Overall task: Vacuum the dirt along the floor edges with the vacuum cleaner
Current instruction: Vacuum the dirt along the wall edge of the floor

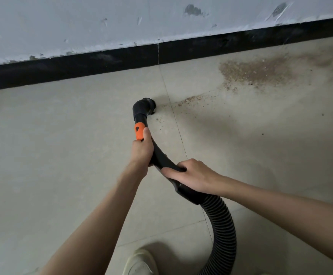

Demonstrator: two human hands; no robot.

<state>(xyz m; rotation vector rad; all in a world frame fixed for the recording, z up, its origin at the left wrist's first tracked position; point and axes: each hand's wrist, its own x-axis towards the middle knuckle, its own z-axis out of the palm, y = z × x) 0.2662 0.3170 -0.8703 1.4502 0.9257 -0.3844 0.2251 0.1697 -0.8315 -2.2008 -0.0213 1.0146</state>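
Head view: left hand (142, 149) fingers clamp the vacuum wand (157, 155) below its orange collar (139, 131); right hand (191, 175) fingers clamp its rear; brush nozzle (148, 106) meets sawdust (189, 100) on the floor (62, 135).

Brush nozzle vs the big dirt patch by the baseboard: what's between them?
Head view: a thin trail of crumbs on bare tile, crossing a grout line, between nozzle and patch.

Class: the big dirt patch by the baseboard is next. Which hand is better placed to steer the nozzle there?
Probably the left hand: it grips nearest the nozzle. The right hand holds farther back, near the hose.
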